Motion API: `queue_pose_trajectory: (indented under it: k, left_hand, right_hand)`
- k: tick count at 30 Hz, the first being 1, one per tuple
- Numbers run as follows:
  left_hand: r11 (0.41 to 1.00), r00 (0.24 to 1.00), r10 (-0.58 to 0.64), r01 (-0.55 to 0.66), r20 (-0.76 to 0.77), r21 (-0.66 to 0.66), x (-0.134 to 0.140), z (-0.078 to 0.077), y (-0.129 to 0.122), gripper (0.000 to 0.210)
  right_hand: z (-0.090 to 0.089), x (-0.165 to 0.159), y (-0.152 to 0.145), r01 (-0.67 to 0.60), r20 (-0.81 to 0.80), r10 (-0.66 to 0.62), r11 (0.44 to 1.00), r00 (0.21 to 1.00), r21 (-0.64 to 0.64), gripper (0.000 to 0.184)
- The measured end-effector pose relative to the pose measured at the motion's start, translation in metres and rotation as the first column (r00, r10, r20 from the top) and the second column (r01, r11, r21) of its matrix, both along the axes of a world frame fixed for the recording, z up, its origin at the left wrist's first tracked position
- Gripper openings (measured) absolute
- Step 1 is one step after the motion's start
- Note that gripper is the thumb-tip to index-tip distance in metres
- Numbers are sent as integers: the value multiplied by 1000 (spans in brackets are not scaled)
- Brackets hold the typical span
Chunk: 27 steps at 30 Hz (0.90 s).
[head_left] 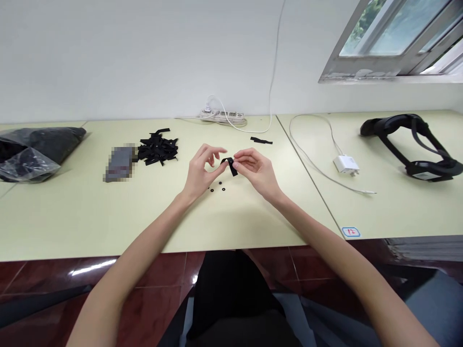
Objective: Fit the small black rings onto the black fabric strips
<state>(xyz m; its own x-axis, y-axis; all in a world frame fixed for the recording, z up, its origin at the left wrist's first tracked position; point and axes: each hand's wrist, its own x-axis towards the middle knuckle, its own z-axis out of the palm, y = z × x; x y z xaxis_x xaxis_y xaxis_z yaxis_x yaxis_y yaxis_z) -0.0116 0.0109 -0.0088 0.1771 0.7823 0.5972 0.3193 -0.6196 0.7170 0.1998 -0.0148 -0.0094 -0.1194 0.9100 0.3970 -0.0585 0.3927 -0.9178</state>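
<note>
Both hands work over the pale table point(108, 226), left of its seam, between front and back edges. A bent black strip point(232, 168) is held up between them, above the tabletop.

Right hand point(262, 173): thumb and fingertips pinch the strip; remaining fingers bunched together. Left hand point(202, 168): thumb tip meets the strip's left end, index finger raised and apart; cannot tell whether another finger closes on it from behind.

Below the left hand: small black rings point(223, 189), three clear, one partly hidden. Toward the back edge on the left: pile of black strips point(158, 148), a pixelated object point(120, 164) just beside it. Plastic bag point(39, 149) at the left end. Power strip point(224, 116) along the back edge.

Right of seam: white charger point(346, 165), black headset point(412, 144); numbered label point(350, 232) at that section's front left corner.
</note>
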Motion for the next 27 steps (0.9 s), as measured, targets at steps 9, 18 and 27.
queue_pose_trajectory:
  k: [9,18,27]
  left_hand:
    - [952,977,-156,188,143,-241,9,0,-7,37]
    - [960,950,38,52,311,-274,2,-13,11,21]
    - [960,882,124,9,455,-280,-18,-18,34,24]
  right_hand:
    - [-7,-1,4,116,19,-116,993,993,2,33]
    - [-24,-4,8,-5,293,-2,1000,956,22,14]
    - [-40,-20,16,-145,707,6,980,707,137,14]
